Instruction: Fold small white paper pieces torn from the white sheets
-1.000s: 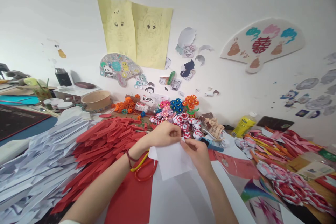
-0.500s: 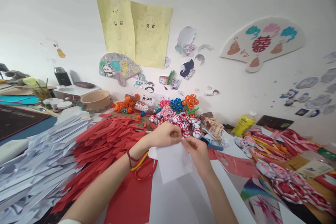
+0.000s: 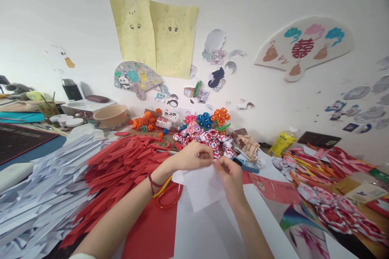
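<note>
A small white sheet of paper (image 3: pixel 203 188) hangs between my hands, above a larger white sheet (image 3: pixel 206 230). My left hand (image 3: pixel 194 156) is closed on its upper edge, fingers curled. Pinched at the top right corner is my right hand (image 3: pixel 229 174), its fingertips close against those of the left. The exact fold or edge between the fingertips is too small to make out. Beneath my left wrist lie scissors with red and yellow handles (image 3: pixel 170 196), partly covered by the paper. Red paper (image 3: pixel 152 226) lies under the white sheet on the left.
Folded white strips (image 3: pixel 54 190) and red strips (image 3: pixel 121 170) are heaped on the left. Red-and-white paper rosettes (image 3: pixel 212 139) and craft flowers (image 3: pixel 203 121) stand along the wall. A yellow bottle (image 3: pixel 282 141) and colored strips (image 3: pixel 334 162) sit on the right.
My right hand has shifted slightly right and turned a little, its fingertips staying at the paper's corner. The small sheet has tilted slightly. My left hand has moved slightly right.
</note>
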